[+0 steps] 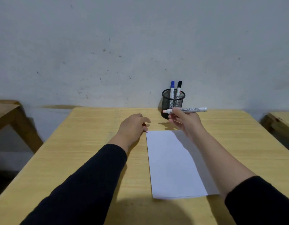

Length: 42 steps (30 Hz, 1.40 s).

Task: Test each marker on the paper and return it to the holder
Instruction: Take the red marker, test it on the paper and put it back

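My right hand (183,121) holds an uncapped white marker (189,109) level above the table, its reddish tip pointing left in front of the black mesh holder (173,103). Two capped markers stand in the holder, one blue (172,87) and one black (179,87). My left hand (132,125) rests on the table just left of the paper's far corner, fingers curled over a small red thing, apparently the cap (144,125). The white sheet of paper (169,163) lies flat on the table between my forearms, with no marks that I can see.
The light wooden table (85,143) stands against a scuffed grey wall (140,46). Other wooden furniture shows at the left edge (9,114) and at the right edge (280,122). My right arm casts a shadow over the paper's right side.
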Available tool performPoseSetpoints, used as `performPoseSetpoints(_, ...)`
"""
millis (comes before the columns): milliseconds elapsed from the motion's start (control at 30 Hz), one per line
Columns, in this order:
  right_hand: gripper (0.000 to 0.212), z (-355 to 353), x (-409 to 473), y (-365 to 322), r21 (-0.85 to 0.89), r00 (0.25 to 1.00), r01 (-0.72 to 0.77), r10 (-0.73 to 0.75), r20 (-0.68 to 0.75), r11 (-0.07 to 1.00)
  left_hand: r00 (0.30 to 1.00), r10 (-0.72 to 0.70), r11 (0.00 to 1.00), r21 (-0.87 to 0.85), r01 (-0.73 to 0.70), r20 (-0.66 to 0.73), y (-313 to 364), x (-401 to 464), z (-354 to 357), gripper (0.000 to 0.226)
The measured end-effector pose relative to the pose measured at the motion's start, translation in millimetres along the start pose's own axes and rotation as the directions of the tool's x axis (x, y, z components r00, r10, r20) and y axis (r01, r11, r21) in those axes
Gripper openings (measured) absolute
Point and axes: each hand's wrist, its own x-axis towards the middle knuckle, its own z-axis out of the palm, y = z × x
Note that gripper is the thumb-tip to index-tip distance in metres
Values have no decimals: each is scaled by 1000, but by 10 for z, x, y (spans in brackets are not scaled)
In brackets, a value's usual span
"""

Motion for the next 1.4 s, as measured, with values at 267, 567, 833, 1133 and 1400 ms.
performPoseSetpoints(267, 8, 28, -106, -216, 247, 998, -35, 23, 53, 968, 921, -387, 357, -927, 115, -34, 334, 142, -286, 15)
performPoseSetpoints(567, 7, 75, -168, -343, 206, 994, 52, -71, 87, 977, 953, -303, 233, -970, 72, -2, 520, 118, -394, 10)
performPoseSetpoints(833, 8, 71, -279, -277, 208, 994, 22, -44, 104, 978, 962, -271, 398, -914, 73, -41, 600, 66, -360, 9)
performPoseSetpoints(1133, 24, 98, -244, -273, -149, 1000, 19, -15, 27, 989, 931, -335, 527, -848, 59, -143, 645, 150, -411, 7)
performPoseSetpoints(1400, 26, 126, -97, -566, -904, 595, 426, -743, 307, -33, 919, -289, 597, -801, -47, -270, 811, 415, -713, 4)
